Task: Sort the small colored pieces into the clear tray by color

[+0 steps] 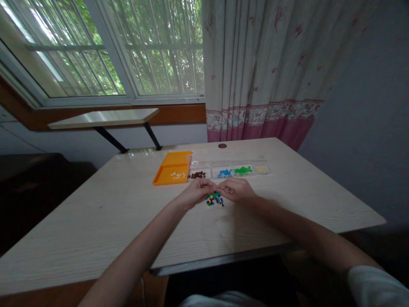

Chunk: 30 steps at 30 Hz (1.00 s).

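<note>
Left hand, extended from near left, and right hand, from near right, meet, fingers pinched, beside mixed small pieces; anything grasped is indiscernible.

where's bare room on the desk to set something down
The desk is bare left of the orange tray and right of the clear tray. Crowded: the middle, with left hand and right hand close together by the mixed pieces.
</note>
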Each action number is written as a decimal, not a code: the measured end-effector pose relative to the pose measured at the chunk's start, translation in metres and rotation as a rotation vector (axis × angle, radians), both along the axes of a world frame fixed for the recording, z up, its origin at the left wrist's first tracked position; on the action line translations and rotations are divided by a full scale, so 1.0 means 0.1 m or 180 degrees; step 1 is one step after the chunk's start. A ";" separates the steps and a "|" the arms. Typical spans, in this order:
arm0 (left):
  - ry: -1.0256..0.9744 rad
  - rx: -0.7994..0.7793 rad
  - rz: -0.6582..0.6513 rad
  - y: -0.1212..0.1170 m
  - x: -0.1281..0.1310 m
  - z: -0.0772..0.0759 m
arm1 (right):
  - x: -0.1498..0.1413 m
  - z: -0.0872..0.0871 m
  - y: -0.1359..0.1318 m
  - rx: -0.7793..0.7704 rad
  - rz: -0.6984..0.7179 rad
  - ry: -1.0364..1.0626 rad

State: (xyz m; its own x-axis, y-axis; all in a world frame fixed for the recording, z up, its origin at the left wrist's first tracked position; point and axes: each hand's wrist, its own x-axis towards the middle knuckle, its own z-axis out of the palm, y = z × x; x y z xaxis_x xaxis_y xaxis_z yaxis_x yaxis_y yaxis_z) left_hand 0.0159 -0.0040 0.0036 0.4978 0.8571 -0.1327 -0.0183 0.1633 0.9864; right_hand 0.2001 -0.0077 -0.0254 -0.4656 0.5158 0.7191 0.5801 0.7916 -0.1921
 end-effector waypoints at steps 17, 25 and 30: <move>0.0108 0.0425 0.0200 0.07 0.00 -0.14 | -0.02 -0.03 0.01 -0.0099 -0.0101 0.0156; 0.0143 0.0517 0.0169 0.10 -0.01 -0.17 | -0.01 0.01 -0.01 -0.0105 0.0001 0.0174; 0.0095 0.0556 0.0121 0.11 -0.02 -0.18 | 0.00 0.01 0.00 -0.0176 0.0005 0.0201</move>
